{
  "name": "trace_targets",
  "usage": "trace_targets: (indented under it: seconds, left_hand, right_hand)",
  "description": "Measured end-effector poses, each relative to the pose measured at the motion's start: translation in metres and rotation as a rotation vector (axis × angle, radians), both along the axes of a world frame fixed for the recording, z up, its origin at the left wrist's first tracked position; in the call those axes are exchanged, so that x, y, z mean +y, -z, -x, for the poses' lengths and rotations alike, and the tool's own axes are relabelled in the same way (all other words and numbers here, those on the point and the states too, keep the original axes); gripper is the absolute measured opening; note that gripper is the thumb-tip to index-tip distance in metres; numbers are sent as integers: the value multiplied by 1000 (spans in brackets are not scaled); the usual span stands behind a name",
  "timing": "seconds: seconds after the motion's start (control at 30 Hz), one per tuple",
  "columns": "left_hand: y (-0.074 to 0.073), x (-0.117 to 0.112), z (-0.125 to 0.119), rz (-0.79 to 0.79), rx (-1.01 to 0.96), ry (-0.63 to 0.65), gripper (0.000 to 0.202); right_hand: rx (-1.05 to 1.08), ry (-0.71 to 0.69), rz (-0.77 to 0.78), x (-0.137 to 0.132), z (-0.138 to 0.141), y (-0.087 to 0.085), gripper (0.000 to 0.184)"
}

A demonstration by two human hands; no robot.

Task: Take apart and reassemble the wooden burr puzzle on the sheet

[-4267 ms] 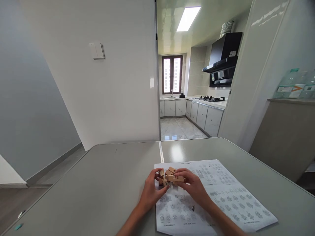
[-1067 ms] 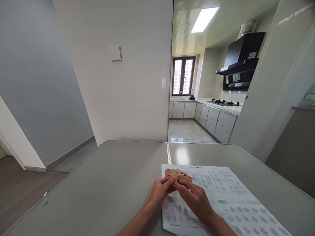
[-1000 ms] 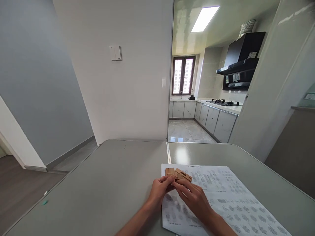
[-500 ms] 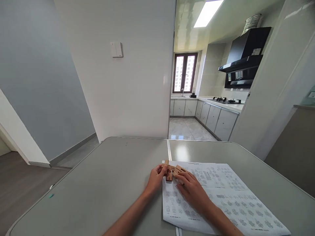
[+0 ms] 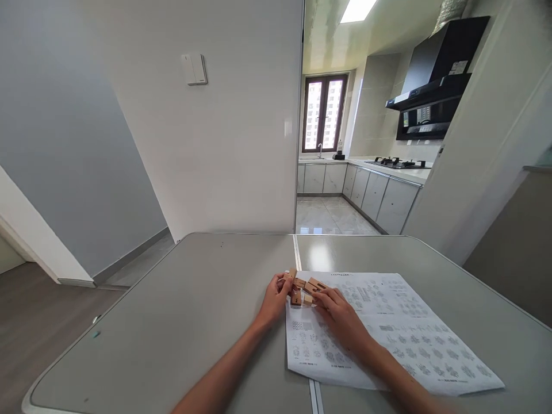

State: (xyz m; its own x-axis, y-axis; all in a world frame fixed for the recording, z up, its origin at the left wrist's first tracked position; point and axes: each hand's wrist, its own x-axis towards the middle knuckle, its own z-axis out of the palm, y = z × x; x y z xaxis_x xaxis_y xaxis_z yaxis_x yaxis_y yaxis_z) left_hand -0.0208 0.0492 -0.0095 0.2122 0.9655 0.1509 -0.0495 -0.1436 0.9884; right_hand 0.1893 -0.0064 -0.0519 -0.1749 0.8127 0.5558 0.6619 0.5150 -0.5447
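My left hand (image 5: 275,300) pinches a small wooden block (image 5: 292,272) that stands up at the upper left corner of the printed sheet (image 5: 383,359). Against it lie other notched wooden puzzle pieces, one darker piece (image 5: 295,298) pointing toward me and one slotted piece (image 5: 316,284) slanting off to the right. My right hand (image 5: 345,322) rests over the sheet, its fingertips closed on a short pale wooden block (image 5: 308,299) beside the darker piece. Fingers partly hide where the pieces meet, so I cannot tell which ones interlock.
Under the sheet is a grey table (image 5: 207,310) with a pale seam (image 5: 316,397) down its middle. A small green bit (image 5: 96,334) lies near the left edge. Behind stand a white wall with a light switch (image 5: 194,69) and a kitchen with a gas hob (image 5: 399,163).
My right fingertips have drawn slightly to the right, and the pale block's end now shows at them. My left hand keeps its grip. The whole view has tilted a little downward.
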Motion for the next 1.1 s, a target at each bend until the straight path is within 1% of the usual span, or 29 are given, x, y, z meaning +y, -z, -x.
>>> trace_targets:
  seconds: [0.13,0.27,0.4,0.5,0.63,0.73,0.83,0.97,1.03,1.1]
  left_hand:
    - [-2,0,-1,-27,18,-34,58]
    - [-4,-3,-1,-30,57,-12,57]
    - [-3,-7,-2,-25,73,52,56]
    - [-2,-10,-5,-19,63,85,55]
    - [-4,-14,-7,-14,55,110,54]
    - [-6,-18,-8,-22,38,122,53]
    - [-7,-23,-8,-35,13,104,53]
    - [-10,-28,-9,-54,6,77,52]
    - [-11,-29,-10,-62,-3,84,53]
    - [-11,-29,-10,-65,-9,102,54]
  right_hand:
    - [197,11,62,-1,-3,-6,29]
    - [382,19,224,-4,-4,-18,40]
    - [567,-60,380,-6,-5,-27,47]
    - [686,-114,449,-6,-6,-31,51]
    - [779,-206,537,-8,-8,-34,53]
    - [827,-245,567,-10,-7,-37,54]
    - [853,-216,580,-11,-7,-37,54]
    - [882,-184,586,-10,-8,-32,53]
    - [943,-186,595,-9,-9,-30,51]
    - [1021,-220,619,-8,-10,-30,49]
